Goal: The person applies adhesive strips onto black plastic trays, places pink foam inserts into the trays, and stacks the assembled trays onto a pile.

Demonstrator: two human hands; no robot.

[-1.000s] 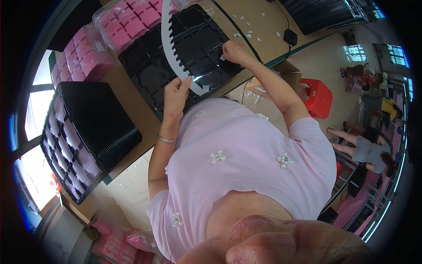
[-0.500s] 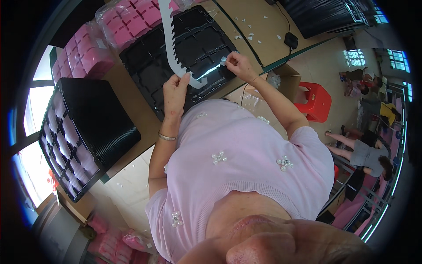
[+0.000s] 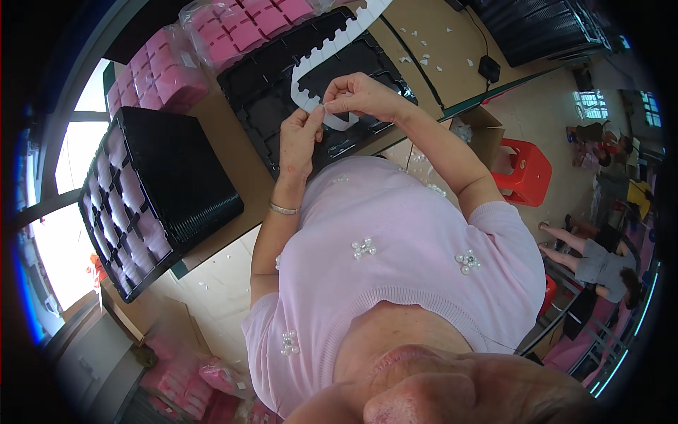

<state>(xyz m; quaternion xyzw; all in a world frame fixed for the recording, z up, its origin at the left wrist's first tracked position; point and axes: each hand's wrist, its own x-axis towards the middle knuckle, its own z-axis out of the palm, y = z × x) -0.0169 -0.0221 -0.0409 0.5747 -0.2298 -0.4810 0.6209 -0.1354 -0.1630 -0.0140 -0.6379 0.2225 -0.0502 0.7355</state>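
Note:
A long white strip [image 3: 328,48] with a notched edge runs over the black plastic tray [image 3: 256,104], curling at its near end. My left hand [image 3: 299,143] is closed, pinching the strip between thumb and fingers near that curled end. Right beside it, my right hand [image 3: 367,97] is closed too, thumb and fingertips pinched at the strip's edge against the left fingertips. Whether a small piece is between the right fingertips is hidden. The tray has moulded compartments and lies on the brown table under both hands.
Bagged pink blocks [image 3: 159,67] stand behind and left of the tray. A tall stack of black trays [image 3: 191,177], pale pieces in its cells, stands at the left. White scraps and a black adapter [image 3: 489,68] lie at the right. A red stool [image 3: 526,172] stands beyond the table.
My right hand has moved left from the tray's right side to the strip beside my left hand. The strip's far part has swung to the right.

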